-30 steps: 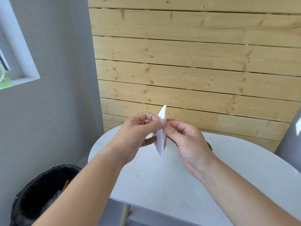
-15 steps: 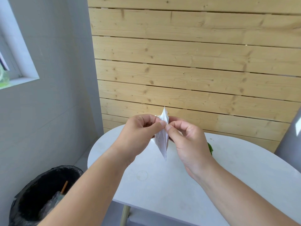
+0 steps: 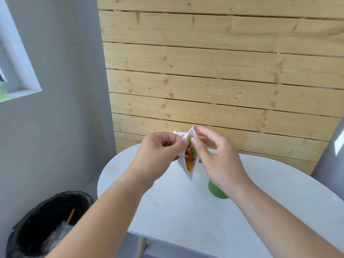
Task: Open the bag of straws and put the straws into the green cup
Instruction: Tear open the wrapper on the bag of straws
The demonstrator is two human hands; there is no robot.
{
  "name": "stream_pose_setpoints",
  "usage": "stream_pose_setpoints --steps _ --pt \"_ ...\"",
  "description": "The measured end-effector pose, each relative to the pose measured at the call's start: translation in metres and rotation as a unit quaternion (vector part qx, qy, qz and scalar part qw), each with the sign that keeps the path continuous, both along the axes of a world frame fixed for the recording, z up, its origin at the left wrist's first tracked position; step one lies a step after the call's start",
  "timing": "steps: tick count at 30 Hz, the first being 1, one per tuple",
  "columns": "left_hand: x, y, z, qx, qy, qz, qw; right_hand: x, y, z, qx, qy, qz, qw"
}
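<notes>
You are on the first step: opening the bag. Your left hand (image 3: 160, 153) pinches one side of the small white plastic bag (image 3: 189, 171) and your right hand (image 3: 217, 157) pinches the other side, and the two sides are pulled apart. The bag is up in the air over the round white table (image 3: 186, 211). Its mouth faces you, and you can see the ends of the bright colourful straws (image 3: 189, 155) inside. The green cup (image 3: 216, 190) stands on the table just under your right wrist, partly hidden. Next, I think you need one hand free to pull the straws out and drop them in the cup. The table has lots of bare room. Its near edge is close to the black bin (image 3: 46, 224) on the floor, so keep the straws over the table.
</notes>
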State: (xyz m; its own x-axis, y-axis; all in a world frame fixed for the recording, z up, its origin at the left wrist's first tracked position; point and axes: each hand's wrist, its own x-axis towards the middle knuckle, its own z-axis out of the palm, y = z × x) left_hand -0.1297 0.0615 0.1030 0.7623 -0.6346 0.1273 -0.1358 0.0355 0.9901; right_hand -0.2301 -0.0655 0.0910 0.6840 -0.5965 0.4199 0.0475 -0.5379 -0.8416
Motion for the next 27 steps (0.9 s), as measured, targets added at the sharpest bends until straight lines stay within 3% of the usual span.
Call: stream_pose_setpoints --steps 4,13,16,19,22,24,27 --pt "0.000 -0.002 -0.001 0.001 0.003 0.016 1.000 -0.004 -0.005 0.006 0.081 -0.003 0.032 0.996" --pt "-0.011 -0.007 -0.004 -0.006 0.034 0.058 0.998 0.000 -0.007 0.002 0.116 -0.022 -0.005 0.993" --pt "-0.013 -0.010 -0.008 0.030 0.135 0.104 0.985 -0.001 -0.009 0.008 0.179 -0.068 -0.016 0.981" --pt "-0.007 -0.015 -0.023 0.048 0.309 0.066 0.948 -0.002 -0.009 0.014 0.264 -0.112 -0.009 0.958" --pt "0.000 -0.019 -0.039 -0.101 0.470 -0.050 0.875 -0.003 -0.006 0.017 0.351 -0.145 0.030 0.925" --pt "0.000 -0.022 -0.042 -0.208 0.494 -0.113 0.837 -0.003 -0.004 0.017 0.408 -0.155 0.066 0.897" --pt "-0.002 -0.030 -0.041 -0.324 0.482 -0.091 0.809 -0.003 0.001 0.013 0.491 -0.149 0.097 0.853"
